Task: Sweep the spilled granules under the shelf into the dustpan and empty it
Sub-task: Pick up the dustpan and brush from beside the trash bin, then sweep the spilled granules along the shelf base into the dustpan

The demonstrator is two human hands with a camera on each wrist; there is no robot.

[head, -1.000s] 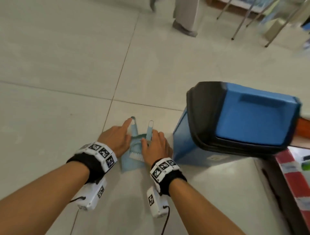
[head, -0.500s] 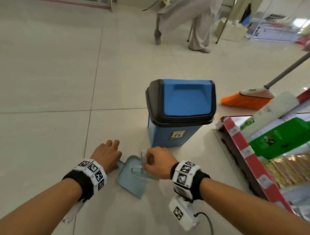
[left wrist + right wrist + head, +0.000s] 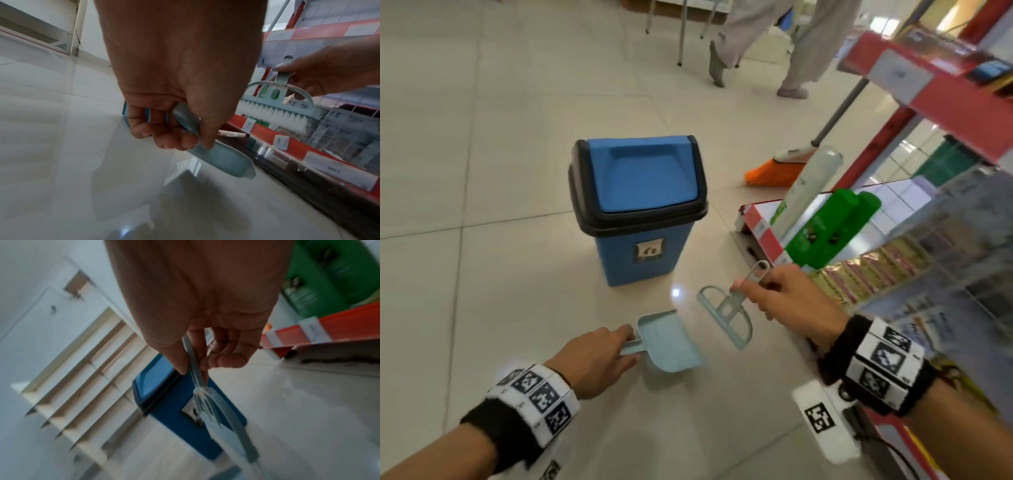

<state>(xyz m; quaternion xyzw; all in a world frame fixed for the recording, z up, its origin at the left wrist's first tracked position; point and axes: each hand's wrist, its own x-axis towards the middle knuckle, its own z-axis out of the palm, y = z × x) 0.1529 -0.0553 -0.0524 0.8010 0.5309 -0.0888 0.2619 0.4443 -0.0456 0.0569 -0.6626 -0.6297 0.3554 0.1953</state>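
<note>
Dustpan (image 3: 671, 342) and brush (image 3: 726, 317) are both in hand in the head view: the left hand (image 3: 592, 363) grips the pan's short handle at about 7 o'clock, the pan held low over the floor (image 3: 482, 240), and the right hand (image 3: 787, 301) pinches the brush handle at about 4 o'clock, brush head hanging free just right of the pan. A blue bin (image 3: 633, 205) with a swing lid stands at 12 o'clock from the pan, and the shelf (image 3: 893, 274) runs along the right from 1 to 5 o'clock; no granules can be made out. From the left wrist, the fingers (image 3: 164, 138) curl round the pan handle, the dustpan (image 3: 224, 160) tilts toward the dark gap under the shelf (image 3: 308, 146) at 3 o'clock, and the brush (image 3: 275, 112) hangs bristles down at 2 o'clock in the right hand (image 3: 329, 73). From the right wrist, blurred, thumb and fingers (image 3: 226, 360) clamp the thin handle of the brush (image 3: 222, 410), with the bin (image 3: 185, 410) behind at 6 o'clock and the shelf edge (image 3: 329, 332) at 2 o'clock. This looks like the set-up step, tools just gathered; next, I judge, the pan lip must lie flat against the floor at the shelf gap while the brush reaches underneath and draws the spill out toward it.
</note>
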